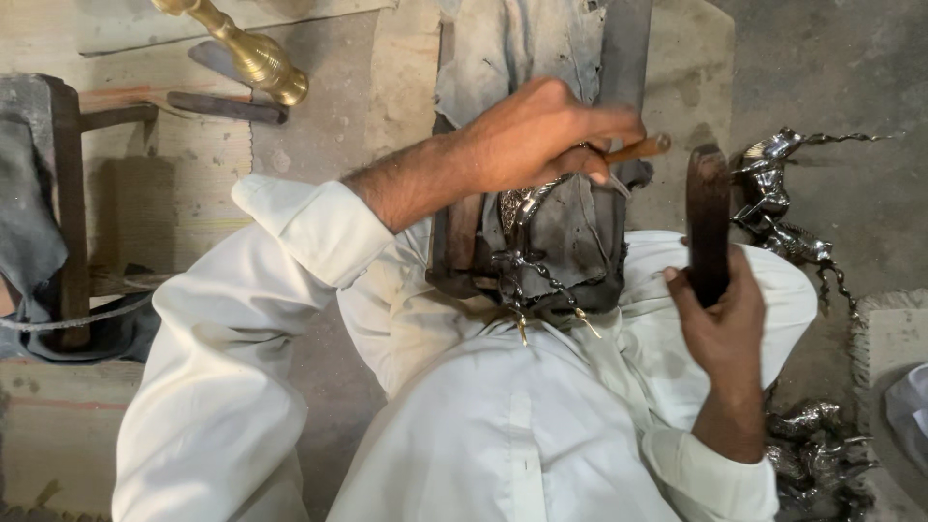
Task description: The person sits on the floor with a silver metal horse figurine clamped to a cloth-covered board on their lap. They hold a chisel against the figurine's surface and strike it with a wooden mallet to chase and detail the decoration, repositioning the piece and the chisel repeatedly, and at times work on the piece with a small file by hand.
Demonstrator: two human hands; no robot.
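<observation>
My left hand (541, 135) is closed around a small tool with a brown wooden handle (643, 148), its tip pressed down on a silvery cast metal figure (519, 217). The figure lies on a dark padded block (570, 232) between my knees, with thin legs and brass ends sticking out toward my lap. My right hand (720, 309) grips a dark, flat metal bar (708, 208) held upright to the right of the block, apart from the figure. White sleeves cover both arms.
A finished silvery horse-like figure (783, 208) lies on the floor at right, and more such castings (812, 449) pile at lower right. A brass stand (253, 53) and a dark tool (227, 106) lie upper left. A wooden frame with cloth (58, 203) stands at left.
</observation>
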